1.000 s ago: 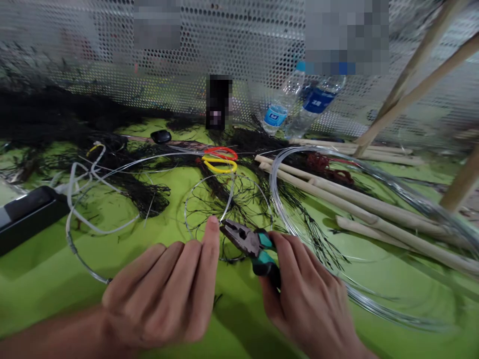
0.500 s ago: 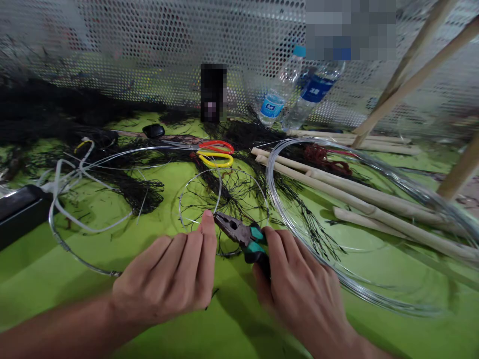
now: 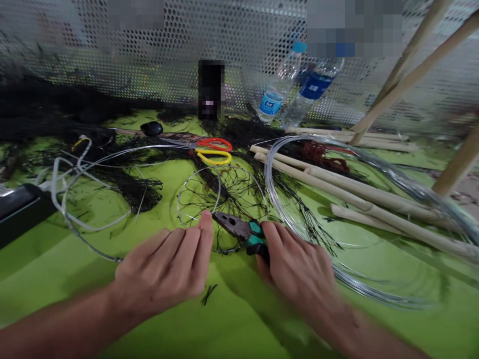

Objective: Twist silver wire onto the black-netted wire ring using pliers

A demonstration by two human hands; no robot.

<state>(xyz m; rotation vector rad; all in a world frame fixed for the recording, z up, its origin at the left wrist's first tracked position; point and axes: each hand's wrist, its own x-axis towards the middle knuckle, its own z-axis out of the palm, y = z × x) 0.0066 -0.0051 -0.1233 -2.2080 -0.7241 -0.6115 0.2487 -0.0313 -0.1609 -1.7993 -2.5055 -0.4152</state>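
Observation:
My left hand is closed, with a thin silvery wire pinched at its index fingertip. The wire curves up from there toward the scissors. My right hand is wrapped round the green-and-black handles of a pair of pliers. The pliers' jaws point left and meet the wire right beside my left fingertip; whether they grip it I cannot tell. Behind the jaws lies a wire ring with black netting spread across it. My left palm and whatever lies inside it are hidden.
Red-and-yellow-handled scissors lie behind the ring. To the right are a large wire coil and bamboo sticks. Two water bottles lean by a perforated metal screen. White cable and a black box are left.
Both hands have stayed nearly in place, with the pliers still at the left fingertip. The right hand has shifted slightly up and left. Small black scraps below the left hand show more now.

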